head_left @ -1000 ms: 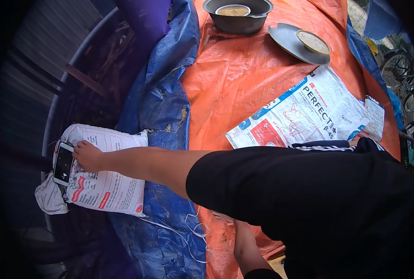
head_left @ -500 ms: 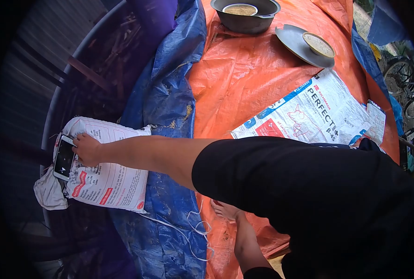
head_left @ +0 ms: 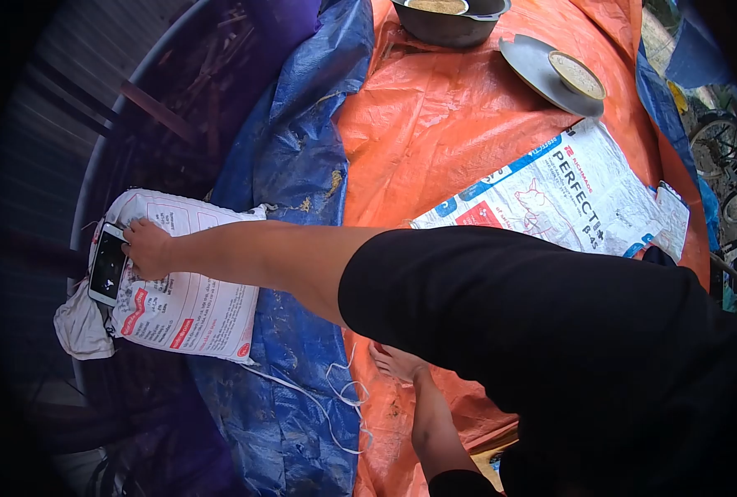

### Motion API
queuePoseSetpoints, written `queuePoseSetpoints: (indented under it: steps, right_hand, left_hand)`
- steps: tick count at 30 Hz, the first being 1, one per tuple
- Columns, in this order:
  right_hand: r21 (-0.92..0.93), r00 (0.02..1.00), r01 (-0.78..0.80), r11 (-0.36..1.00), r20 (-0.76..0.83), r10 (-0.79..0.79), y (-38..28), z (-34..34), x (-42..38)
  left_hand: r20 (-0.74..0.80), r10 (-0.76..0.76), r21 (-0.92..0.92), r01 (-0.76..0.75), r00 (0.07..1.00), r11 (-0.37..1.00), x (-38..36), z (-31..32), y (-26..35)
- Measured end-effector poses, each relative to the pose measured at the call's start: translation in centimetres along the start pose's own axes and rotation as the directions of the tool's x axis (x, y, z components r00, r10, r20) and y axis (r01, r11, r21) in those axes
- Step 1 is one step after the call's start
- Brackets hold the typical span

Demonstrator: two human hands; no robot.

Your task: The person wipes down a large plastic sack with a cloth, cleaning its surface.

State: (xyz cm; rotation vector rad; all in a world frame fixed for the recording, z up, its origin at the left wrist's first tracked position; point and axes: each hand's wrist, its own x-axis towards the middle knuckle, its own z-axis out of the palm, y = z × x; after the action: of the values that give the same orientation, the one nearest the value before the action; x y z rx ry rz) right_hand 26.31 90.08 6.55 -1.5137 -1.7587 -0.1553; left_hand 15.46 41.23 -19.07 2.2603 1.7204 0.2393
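My right hand [head_left: 147, 248] reaches to the left with its fingers bent at the near edge of a white-framed smartphone [head_left: 106, 265]. The phone lies face up with a dark screen, at the far end of a filled white sack [head_left: 207, 302] with red and black print. Part of my palm rests over the sack, and the fingertips are partly hidden. A bunched white cloth-like end [head_left: 85, 327] sticks out below the phone. I do not see my left hand.
The sack lies on a blue tarp [head_left: 302, 348] beside an orange tarp [head_left: 418, 157]. A printed feed bag [head_left: 584, 195] lies flat at right. Behind stand a dark pot [head_left: 451, 29] and a grey lid [head_left: 538, 79] bearing a bowl [head_left: 577, 74]. A bare foot [head_left: 397, 362] and loose string [head_left: 323, 406] are below.
The view has shifted slightly, so the sack, phone and hand sit higher and the pot is cut off more at the top. My right hand stays at the phone.
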Motion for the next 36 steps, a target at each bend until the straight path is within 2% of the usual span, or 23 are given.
queuePoseSetpoints:
  steps: [6,8,11,15,18,21,24,27,36]
  right_hand:
    - [0.044,0.996,-0.035,0.998,0.081,0.031,-0.3,-1.7,0.9]
    - [0.019,0.983,-0.062,0.998,0.176,0.058,-0.9,-2.4,2.1]
    - [-0.005,0.946,-0.106,0.994,0.307,0.103,-2.0,-3.1,3.7]
    - [-0.157,0.957,0.002,0.988,0.287,0.044,-2.0,-1.0,6.0]
    - [-0.172,0.928,0.017,0.985,0.370,0.049,-2.7,-2.6,4.8]
    - [-0.227,0.901,0.195,0.954,0.425,-0.083,-2.7,-4.1,2.9]
    - [-0.259,0.865,0.261,0.930,0.491,-0.106,-2.7,-3.3,2.6]
    - [-0.223,0.878,0.342,0.913,0.422,-0.226,-1.9,-2.6,1.9]
    - [-0.113,0.912,0.312,0.943,0.313,-0.264,-1.0,-2.2,1.2]
  left_hand:
    - [-0.024,-0.016,0.010,0.017,1.000,1.000,-0.1,0.4,-0.3]
    - [-0.024,-0.008,0.041,0.009,1.000,0.999,0.1,0.4,-0.4]
    - [0.079,-0.065,-0.021,0.066,0.995,0.998,0.2,-1.1,0.3]
    - [0.042,-0.046,-0.030,0.047,0.998,0.998,0.0,-0.8,0.5]
    - [-0.010,-0.019,-0.041,0.019,1.000,0.999,0.0,-0.1,0.1]
    - [-0.067,-0.004,-0.056,0.001,0.998,0.998,0.0,0.6,-0.5]
    - [-0.046,-0.019,-0.057,0.016,0.999,0.998,0.0,0.5,-0.4]
    - [-0.052,-0.012,-0.026,0.010,0.999,1.000,0.0,0.7,-0.6]
    - [-0.045,-0.033,-0.078,0.030,0.998,0.997,0.0,0.7,-0.5]
